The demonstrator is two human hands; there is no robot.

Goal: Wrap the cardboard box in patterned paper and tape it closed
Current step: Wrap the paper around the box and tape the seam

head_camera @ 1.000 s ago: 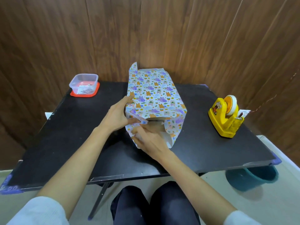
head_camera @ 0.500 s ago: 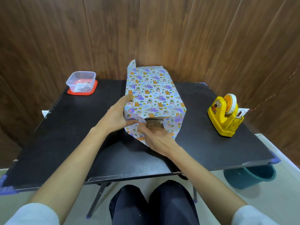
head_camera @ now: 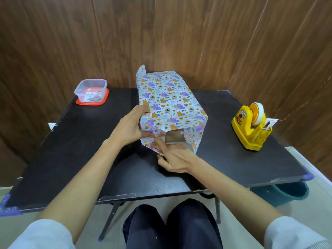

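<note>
The cardboard box (head_camera: 175, 137) lies lengthwise in the middle of the black table (head_camera: 75, 151), covered on top and sides by patterned paper (head_camera: 168, 101) with animal prints. At the near end a brown patch of the box shows between paper flaps. My left hand (head_camera: 129, 128) clasps the box's near left corner, thumb on the folded left flap. My right hand (head_camera: 175, 158) presses the lower flap against the near end with its fingers. The paper at the far end stands up unfolded.
A yellow tape dispenser (head_camera: 251, 128) stands at the right of the table. A clear plastic container (head_camera: 91, 91) on a red lid sits at the far left. A teal bucket (head_camera: 280, 193) is on the floor below the right edge. Wooden wall panels stand behind.
My right hand has slid down and a little right along the near end, folding the left flap flatter. My left hand keeps its hold on the corner.
</note>
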